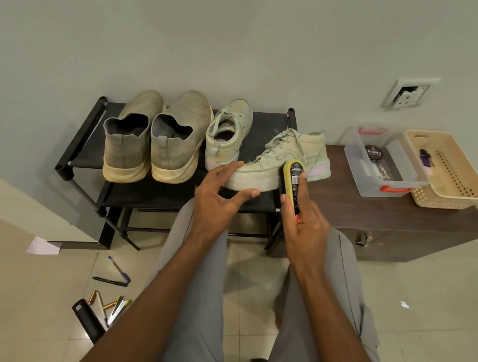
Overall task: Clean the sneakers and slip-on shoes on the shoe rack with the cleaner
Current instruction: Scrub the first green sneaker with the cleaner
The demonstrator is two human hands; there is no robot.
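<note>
Cleaner (293, 183) at sneaker (283, 161) side — rack (89, 149) edge beneath

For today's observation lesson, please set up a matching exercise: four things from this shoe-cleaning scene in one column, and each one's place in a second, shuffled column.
Things:
1. cleaner bottle
2. slip-on shoes
3. round tin
4. pens

Places:
A. on the floor tiles
B. in the clear plastic box
C. gripped by the right hand
D. left part of the shoe rack

Pairs: 1-C, 2-D, 3-B, 4-A
</note>
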